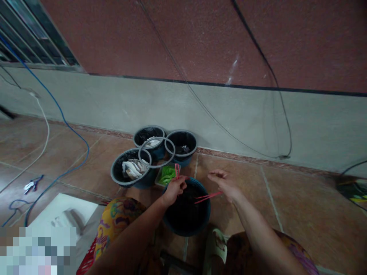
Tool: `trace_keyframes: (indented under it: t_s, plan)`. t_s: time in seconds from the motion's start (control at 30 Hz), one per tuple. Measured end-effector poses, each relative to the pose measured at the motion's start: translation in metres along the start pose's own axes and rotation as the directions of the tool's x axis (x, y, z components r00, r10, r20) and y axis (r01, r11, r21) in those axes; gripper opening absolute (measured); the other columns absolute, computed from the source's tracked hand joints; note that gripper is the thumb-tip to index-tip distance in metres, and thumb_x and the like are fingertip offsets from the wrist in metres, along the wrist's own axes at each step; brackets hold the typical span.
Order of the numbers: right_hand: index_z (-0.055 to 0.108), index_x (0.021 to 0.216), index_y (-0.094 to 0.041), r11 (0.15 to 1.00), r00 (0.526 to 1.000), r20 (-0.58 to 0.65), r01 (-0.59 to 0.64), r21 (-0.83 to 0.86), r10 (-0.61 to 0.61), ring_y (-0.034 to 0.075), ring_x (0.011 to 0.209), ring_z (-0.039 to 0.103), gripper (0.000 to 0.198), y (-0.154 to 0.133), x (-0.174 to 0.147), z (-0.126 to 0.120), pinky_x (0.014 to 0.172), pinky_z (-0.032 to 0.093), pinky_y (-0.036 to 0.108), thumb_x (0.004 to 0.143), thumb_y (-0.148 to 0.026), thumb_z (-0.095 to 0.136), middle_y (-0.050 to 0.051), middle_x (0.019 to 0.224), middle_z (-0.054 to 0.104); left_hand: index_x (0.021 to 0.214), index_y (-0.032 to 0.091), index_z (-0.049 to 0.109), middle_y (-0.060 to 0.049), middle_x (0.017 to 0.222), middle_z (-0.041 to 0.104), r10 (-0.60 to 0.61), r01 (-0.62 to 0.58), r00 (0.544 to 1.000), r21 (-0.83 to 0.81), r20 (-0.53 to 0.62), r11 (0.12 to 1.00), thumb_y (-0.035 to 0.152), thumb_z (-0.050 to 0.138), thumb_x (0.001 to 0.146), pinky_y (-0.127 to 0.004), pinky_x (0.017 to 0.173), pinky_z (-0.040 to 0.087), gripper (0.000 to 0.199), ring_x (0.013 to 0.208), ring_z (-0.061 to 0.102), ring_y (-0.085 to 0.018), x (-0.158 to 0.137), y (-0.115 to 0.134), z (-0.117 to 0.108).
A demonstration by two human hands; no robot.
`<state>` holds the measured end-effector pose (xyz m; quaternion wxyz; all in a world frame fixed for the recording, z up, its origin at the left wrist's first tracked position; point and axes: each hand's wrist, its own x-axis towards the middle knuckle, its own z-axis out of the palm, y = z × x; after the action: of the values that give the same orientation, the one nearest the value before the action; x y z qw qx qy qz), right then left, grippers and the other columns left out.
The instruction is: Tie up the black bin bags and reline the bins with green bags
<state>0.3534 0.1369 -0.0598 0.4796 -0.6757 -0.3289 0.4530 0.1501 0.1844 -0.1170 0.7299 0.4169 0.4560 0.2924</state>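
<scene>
A round dark bin (187, 233) with a teal rim stands on the floor between my knees, its inside black. My left hand (174, 190) is over the bin's left rim, fingers pinched on a red string (177, 170) that loops up above the knuckles. To the right of the bin, my right hand (225, 184) is raised with its fingers bent together. Another length of red string (208, 197) stretches from over the bin to that hand and is held in it. Whether both lengths join is unclear.
Three bins with black liners, one at left front (113, 177), one behind (134, 139), one at right (195, 147), stand by the wall. A loose grey ring (156, 167) lies across them. Bright green bags (168, 174) sit in a small tub. A blue cable (64, 118) crosses the floor.
</scene>
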Motion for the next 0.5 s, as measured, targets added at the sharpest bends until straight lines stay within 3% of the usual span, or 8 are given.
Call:
trace_keyframes:
  t_s: [0.1,0.2,0.33,0.4,0.5]
  plan:
    - [0.071,0.086,-0.020,0.988,0.980,0.199,0.029,-0.152,0.002,0.016,0.063,0.059,0.029,0.010,-0.011,0.018,0.059,0.041,0.028,0.060,-0.033,0.075,0.001,0.069,0.068,0.093,0.013,0.063,0.007,0.055,0.043,0.065,-0.069,0.997,-0.097,-0.043,0.993,0.051,0.059,0.078,-0.020,0.044,0.013,0.041,0.044,0.025,-0.004,-0.001,0.016,0.003]
    - [0.070,0.092,-0.022,0.934,0.952,0.306,0.119,-0.337,-0.011,0.017,0.058,0.058,0.034,0.023,-0.019,0.048,0.059,0.040,0.029,0.058,-0.025,0.076,-0.002,0.062,0.066,0.095,0.014,0.063,0.006,0.057,0.045,0.129,-0.132,0.991,-0.076,-0.044,0.988,0.053,0.058,0.078,-0.021,0.046,0.017,0.043,0.046,0.030,-0.005,-0.005,0.023,0.010]
    - [0.067,0.079,-0.023,0.920,0.906,0.380,0.296,-0.258,-0.185,0.020,0.075,0.062,0.013,0.040,-0.023,0.087,0.069,0.043,0.030,0.066,-0.022,0.068,0.002,0.079,0.070,0.098,0.014,0.063,0.004,0.060,0.051,0.217,-0.216,0.976,0.042,-0.029,0.976,0.053,0.054,0.082,-0.022,0.050,0.027,0.043,0.053,0.039,-0.008,-0.010,0.023,0.020]
    - [0.061,0.070,-0.022,0.943,0.921,0.352,0.254,-0.216,-0.167,0.019,0.070,0.060,0.002,0.048,-0.023,0.099,0.067,0.043,0.030,0.071,-0.023,0.061,0.003,0.072,0.067,0.099,0.013,0.062,0.003,0.062,0.053,0.251,-0.247,0.967,0.097,-0.034,0.964,0.054,0.051,0.083,-0.023,0.052,0.030,0.045,0.054,0.041,-0.008,-0.011,0.022,0.021]
    - [0.056,0.066,-0.021,0.981,0.922,0.377,0.150,-0.124,-0.094,0.017,0.062,0.057,0.009,0.061,-0.025,0.109,0.060,0.041,0.027,0.075,-0.023,0.055,0.002,0.065,0.062,0.101,0.013,0.060,0.003,0.062,0.053,0.258,-0.253,0.965,0.096,-0.049,0.963,0.056,0.050,0.084,-0.023,0.050,0.028,0.047,0.052,0.039,-0.008,-0.012,0.020,0.021]
